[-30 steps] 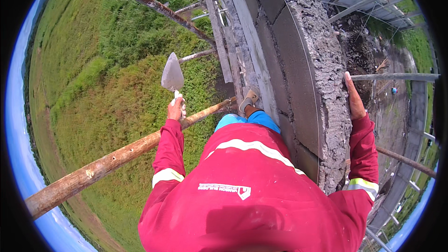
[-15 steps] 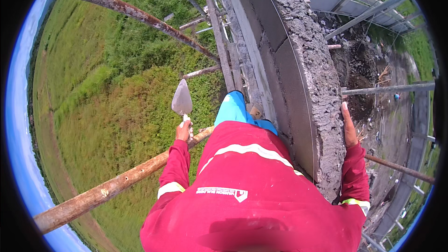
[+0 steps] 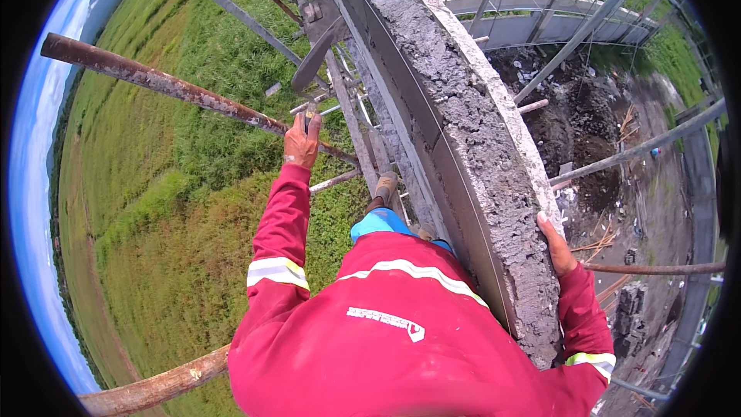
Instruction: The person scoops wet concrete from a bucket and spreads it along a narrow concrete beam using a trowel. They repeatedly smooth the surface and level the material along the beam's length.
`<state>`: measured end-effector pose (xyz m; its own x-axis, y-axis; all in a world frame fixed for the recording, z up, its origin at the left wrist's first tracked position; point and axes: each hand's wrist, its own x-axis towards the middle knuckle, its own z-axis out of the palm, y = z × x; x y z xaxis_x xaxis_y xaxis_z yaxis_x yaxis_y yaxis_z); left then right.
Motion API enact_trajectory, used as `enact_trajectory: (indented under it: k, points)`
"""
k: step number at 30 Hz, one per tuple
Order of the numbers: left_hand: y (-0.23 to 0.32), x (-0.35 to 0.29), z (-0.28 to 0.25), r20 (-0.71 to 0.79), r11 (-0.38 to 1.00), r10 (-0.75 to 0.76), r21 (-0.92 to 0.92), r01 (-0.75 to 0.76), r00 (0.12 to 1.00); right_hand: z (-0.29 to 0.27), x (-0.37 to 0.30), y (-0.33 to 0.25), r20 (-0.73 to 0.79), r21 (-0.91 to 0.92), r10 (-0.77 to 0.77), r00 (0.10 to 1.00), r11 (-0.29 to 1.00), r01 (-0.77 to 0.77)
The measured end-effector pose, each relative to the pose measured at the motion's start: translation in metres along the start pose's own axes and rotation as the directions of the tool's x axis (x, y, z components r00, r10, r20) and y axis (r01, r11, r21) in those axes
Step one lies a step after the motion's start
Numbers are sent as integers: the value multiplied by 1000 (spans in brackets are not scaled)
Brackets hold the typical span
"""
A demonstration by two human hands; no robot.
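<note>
Trowel [image 3: 315, 62] in the left hand [image 3: 302, 143], its blade pointing ahead of the person, is held to the left of a rough-topped grey wall [image 3: 475, 120], with green grass [image 3: 139, 262] spread below. The left hand is closed around the handle beside a rusty pipe [image 3: 154, 79]. The right hand [image 3: 557, 247] lies against the wall's right edge; most of its fingers are hidden, so whether it grips or simply rests cannot be told. A shod foot [image 3: 387, 184] shows below, near the wall's left side.
</note>
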<state>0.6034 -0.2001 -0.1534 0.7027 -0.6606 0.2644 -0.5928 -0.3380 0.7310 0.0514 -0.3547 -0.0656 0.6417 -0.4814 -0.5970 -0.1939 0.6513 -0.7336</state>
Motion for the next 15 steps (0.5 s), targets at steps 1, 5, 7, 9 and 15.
enact_trajectory:
  k: [1,5,7,9,15]
  points:
    - [19,34,-1,18,988,72,134,-74,997,-2,-1,1,2,-10,20,1000,1000,-20]
    - [85,123,2,74,859,425,282,-428,902,-13,-1,10,-17,-83,31,999,996,-32]
    - [103,146,5,109,745,598,291,-601,794,-21,0,16,34,-159,-26,999,987,31]
    - [113,168,7,198,634,708,244,-734,678,-27,1,22,-59,-207,74,995,975,-85]
    - [119,251,6,415,690,342,499,-525,843,-39,-2,26,-41,-199,128,991,971,-134]
